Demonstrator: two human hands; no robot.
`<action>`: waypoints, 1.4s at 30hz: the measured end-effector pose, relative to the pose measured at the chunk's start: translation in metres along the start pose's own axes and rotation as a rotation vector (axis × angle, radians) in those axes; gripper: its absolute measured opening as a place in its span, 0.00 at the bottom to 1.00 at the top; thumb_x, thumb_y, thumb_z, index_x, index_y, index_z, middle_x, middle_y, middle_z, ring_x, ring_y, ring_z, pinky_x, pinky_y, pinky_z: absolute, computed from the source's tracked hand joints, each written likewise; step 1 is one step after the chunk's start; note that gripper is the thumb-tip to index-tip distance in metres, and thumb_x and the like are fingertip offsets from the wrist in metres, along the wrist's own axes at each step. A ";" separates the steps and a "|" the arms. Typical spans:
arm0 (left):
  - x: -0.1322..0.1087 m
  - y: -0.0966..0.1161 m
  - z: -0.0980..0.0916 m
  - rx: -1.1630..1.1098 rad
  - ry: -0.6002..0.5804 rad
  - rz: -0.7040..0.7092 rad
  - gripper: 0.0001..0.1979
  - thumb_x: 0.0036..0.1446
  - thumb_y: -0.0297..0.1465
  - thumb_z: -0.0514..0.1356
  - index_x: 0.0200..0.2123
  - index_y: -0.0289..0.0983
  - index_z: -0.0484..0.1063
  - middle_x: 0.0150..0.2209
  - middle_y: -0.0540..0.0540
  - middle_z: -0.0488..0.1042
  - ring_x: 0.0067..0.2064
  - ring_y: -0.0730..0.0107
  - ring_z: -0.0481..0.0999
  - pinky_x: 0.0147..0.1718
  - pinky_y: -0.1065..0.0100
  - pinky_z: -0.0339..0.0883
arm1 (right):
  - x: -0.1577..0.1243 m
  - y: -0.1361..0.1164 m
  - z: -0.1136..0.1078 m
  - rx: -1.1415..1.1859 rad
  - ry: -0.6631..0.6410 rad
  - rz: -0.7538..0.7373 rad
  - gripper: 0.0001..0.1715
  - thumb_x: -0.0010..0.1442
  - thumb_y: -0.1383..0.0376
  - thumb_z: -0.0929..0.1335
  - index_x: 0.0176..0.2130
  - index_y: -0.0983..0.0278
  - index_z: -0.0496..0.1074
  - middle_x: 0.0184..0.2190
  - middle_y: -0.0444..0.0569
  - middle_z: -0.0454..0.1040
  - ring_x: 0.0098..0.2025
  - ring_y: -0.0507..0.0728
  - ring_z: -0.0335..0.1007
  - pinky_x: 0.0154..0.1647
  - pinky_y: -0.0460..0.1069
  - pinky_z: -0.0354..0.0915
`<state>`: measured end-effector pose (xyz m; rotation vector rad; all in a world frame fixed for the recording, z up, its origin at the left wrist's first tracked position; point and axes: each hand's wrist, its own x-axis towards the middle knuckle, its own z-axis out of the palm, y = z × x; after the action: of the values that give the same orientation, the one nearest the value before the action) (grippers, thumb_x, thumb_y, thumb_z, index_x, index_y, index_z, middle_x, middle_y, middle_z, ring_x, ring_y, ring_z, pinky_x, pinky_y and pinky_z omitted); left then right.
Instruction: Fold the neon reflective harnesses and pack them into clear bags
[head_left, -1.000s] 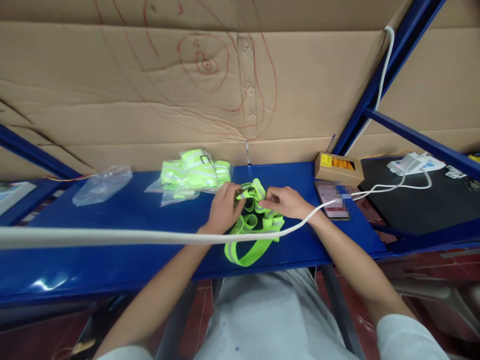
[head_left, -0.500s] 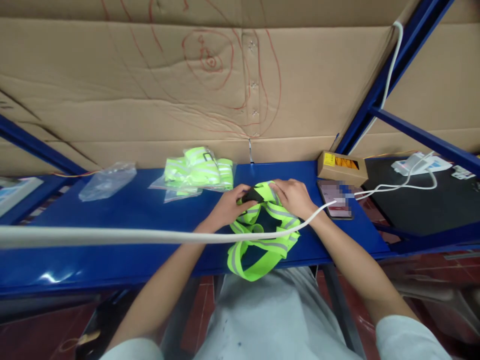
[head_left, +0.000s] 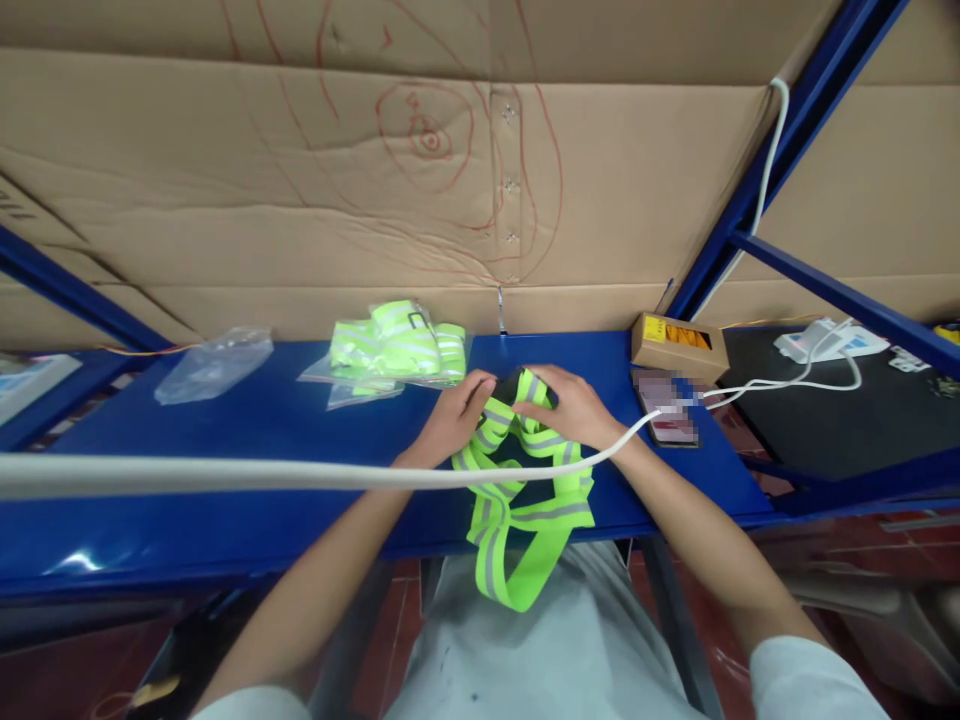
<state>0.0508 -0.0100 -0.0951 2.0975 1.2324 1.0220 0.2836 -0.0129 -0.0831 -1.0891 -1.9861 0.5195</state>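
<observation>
A neon-yellow reflective strap vest (head_left: pixel 525 500) lies on the blue shelf (head_left: pixel 225 450) in front of me, its lower loops hanging over the front edge onto my lap. My left hand (head_left: pixel 457 415) and my right hand (head_left: pixel 574 405) both pinch its upper end, where a black piece shows between the fingers. A white cable (head_left: pixel 300 472) runs across the view in front of my arms.
Bagged neon vests (head_left: pixel 397 345) lie at the back of the shelf, an empty clear bag (head_left: pixel 214 362) to their left. A phone (head_left: pixel 667 405) on the cable and a small cardboard box (head_left: pixel 679 345) sit at the right. A cardboard wall (head_left: pixel 375 180) stands behind.
The bunched vest has been pulled open and drawn toward me; its loops now hang further over the shelf edge. Both hands have come close together at its top.
</observation>
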 end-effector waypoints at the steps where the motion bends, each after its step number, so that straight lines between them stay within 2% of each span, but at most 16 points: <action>1: -0.001 0.001 0.002 0.000 -0.005 0.006 0.19 0.71 0.44 0.49 0.46 0.37 0.72 0.32 0.49 0.74 0.32 0.68 0.72 0.34 0.68 0.64 | 0.000 -0.002 0.001 0.056 -0.034 0.057 0.21 0.59 0.53 0.74 0.50 0.60 0.76 0.44 0.51 0.79 0.45 0.61 0.75 0.50 0.54 0.67; 3: -0.002 0.004 0.004 -0.006 -0.026 0.013 0.19 0.68 0.46 0.55 0.50 0.38 0.71 0.37 0.48 0.76 0.36 0.67 0.74 0.37 0.68 0.67 | 0.000 -0.003 0.004 0.258 -0.024 0.188 0.15 0.57 0.55 0.75 0.41 0.61 0.77 0.35 0.46 0.78 0.39 0.59 0.73 0.45 0.51 0.67; 5: -0.003 0.005 0.005 -0.069 -0.078 -0.019 0.23 0.62 0.47 0.62 0.54 0.38 0.70 0.43 0.46 0.78 0.41 0.63 0.77 0.41 0.67 0.69 | 0.001 -0.002 0.005 0.488 -0.003 0.267 0.15 0.57 0.53 0.74 0.36 0.61 0.76 0.31 0.44 0.77 0.35 0.57 0.72 0.39 0.50 0.67; 7: -0.002 0.004 0.004 -0.231 -0.155 -0.077 0.28 0.58 0.47 0.66 0.55 0.38 0.70 0.47 0.44 0.79 0.46 0.59 0.78 0.45 0.64 0.71 | 0.003 0.000 0.006 0.634 0.018 0.307 0.18 0.58 0.50 0.73 0.36 0.61 0.73 0.30 0.44 0.76 0.33 0.56 0.72 0.36 0.49 0.68; 11: -0.001 -0.002 0.000 -0.483 -0.299 -0.109 0.26 0.59 0.47 0.65 0.54 0.37 0.72 0.48 0.42 0.80 0.49 0.56 0.79 0.49 0.61 0.73 | 0.006 0.001 0.003 0.797 0.113 0.332 0.20 0.57 0.49 0.73 0.39 0.58 0.67 0.32 0.42 0.73 0.32 0.54 0.72 0.36 0.50 0.70; 14: -0.002 -0.002 0.000 -0.293 -0.177 -0.031 0.18 0.64 0.45 0.61 0.47 0.38 0.75 0.44 0.44 0.81 0.47 0.57 0.79 0.48 0.60 0.73 | 0.008 0.002 -0.002 0.844 0.126 0.314 0.24 0.50 0.54 0.78 0.37 0.58 0.65 0.33 0.41 0.72 0.33 0.54 0.72 0.36 0.49 0.69; 17: -0.005 0.004 0.002 -0.094 0.074 0.087 0.12 0.66 0.40 0.57 0.43 0.38 0.74 0.51 0.41 0.76 0.54 0.57 0.75 0.56 0.56 0.68 | 0.007 0.000 -0.003 0.676 0.037 0.195 0.23 0.46 0.60 0.79 0.37 0.59 0.67 0.32 0.41 0.72 0.35 0.54 0.70 0.39 0.49 0.66; 19: -0.007 0.007 0.004 -0.006 0.166 0.163 0.11 0.64 0.35 0.57 0.47 0.38 0.72 0.54 0.40 0.73 0.57 0.57 0.73 0.59 0.55 0.66 | 0.005 -0.002 -0.001 0.453 -0.005 0.075 0.16 0.52 0.61 0.76 0.38 0.60 0.70 0.33 0.42 0.73 0.37 0.55 0.70 0.42 0.49 0.65; 23: -0.012 0.009 0.008 0.143 0.203 0.248 0.22 0.56 0.31 0.63 0.54 0.38 0.66 0.49 0.41 0.72 0.50 0.58 0.74 0.53 0.55 0.69 | 0.001 -0.006 0.003 0.173 0.016 0.010 0.10 0.61 0.58 0.70 0.38 0.62 0.72 0.34 0.44 0.75 0.37 0.55 0.70 0.41 0.49 0.62; 26: -0.014 0.009 0.011 0.224 0.175 0.341 0.30 0.54 0.36 0.68 0.59 0.39 0.65 0.53 0.38 0.70 0.55 0.54 0.72 0.56 0.53 0.68 | -0.001 -0.006 0.002 0.102 0.036 0.060 0.12 0.61 0.56 0.70 0.36 0.62 0.71 0.31 0.43 0.74 0.32 0.53 0.67 0.36 0.47 0.60; 28: -0.014 0.009 0.012 0.281 0.170 0.353 0.31 0.55 0.40 0.70 0.59 0.40 0.67 0.55 0.37 0.70 0.58 0.50 0.71 0.58 0.51 0.66 | -0.001 -0.006 0.000 0.110 0.010 0.057 0.12 0.61 0.56 0.70 0.34 0.63 0.71 0.29 0.42 0.74 0.31 0.53 0.66 0.35 0.47 0.59; 30: -0.013 0.010 0.012 0.242 0.202 0.283 0.23 0.59 0.42 0.67 0.54 0.40 0.71 0.52 0.39 0.74 0.54 0.53 0.74 0.56 0.54 0.68 | -0.001 -0.006 -0.003 0.138 -0.037 0.045 0.13 0.60 0.55 0.70 0.34 0.62 0.72 0.30 0.42 0.75 0.32 0.53 0.67 0.35 0.46 0.60; 32: -0.011 0.011 0.009 0.065 0.226 0.165 0.15 0.63 0.40 0.63 0.49 0.40 0.74 0.46 0.42 0.77 0.47 0.59 0.77 0.49 0.59 0.71 | 0.001 -0.005 -0.008 0.154 -0.077 0.042 0.12 0.60 0.56 0.71 0.35 0.62 0.73 0.31 0.43 0.77 0.33 0.54 0.70 0.37 0.47 0.61; 37: -0.002 0.011 -0.009 -0.441 0.054 -0.137 0.17 0.59 0.42 0.64 0.46 0.37 0.74 0.34 0.46 0.78 0.31 0.67 0.76 0.31 0.66 0.72 | 0.006 0.003 -0.021 0.316 -0.204 0.104 0.13 0.59 0.55 0.72 0.38 0.62 0.76 0.33 0.45 0.79 0.38 0.57 0.74 0.42 0.50 0.66; 39: 0.001 0.007 -0.015 -0.474 0.025 -0.198 0.17 0.57 0.41 0.63 0.46 0.37 0.73 0.33 0.47 0.77 0.28 0.68 0.74 0.26 0.67 0.70 | 0.007 0.007 -0.021 0.426 -0.264 0.140 0.18 0.57 0.54 0.74 0.43 0.62 0.75 0.35 0.45 0.80 0.39 0.58 0.75 0.41 0.50 0.68; 42: 0.002 0.002 -0.015 -0.399 0.107 -0.193 0.12 0.58 0.36 0.57 0.43 0.38 0.72 0.31 0.48 0.73 0.27 0.68 0.72 0.25 0.66 0.68 | 0.005 0.012 -0.014 0.488 -0.249 0.142 0.26 0.54 0.56 0.76 0.50 0.60 0.72 0.44 0.47 0.79 0.44 0.58 0.75 0.43 0.51 0.69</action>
<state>0.0406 -0.0085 -0.0840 1.6078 1.1430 1.1909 0.2996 -0.0026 -0.0800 -0.8881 -1.8492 1.1948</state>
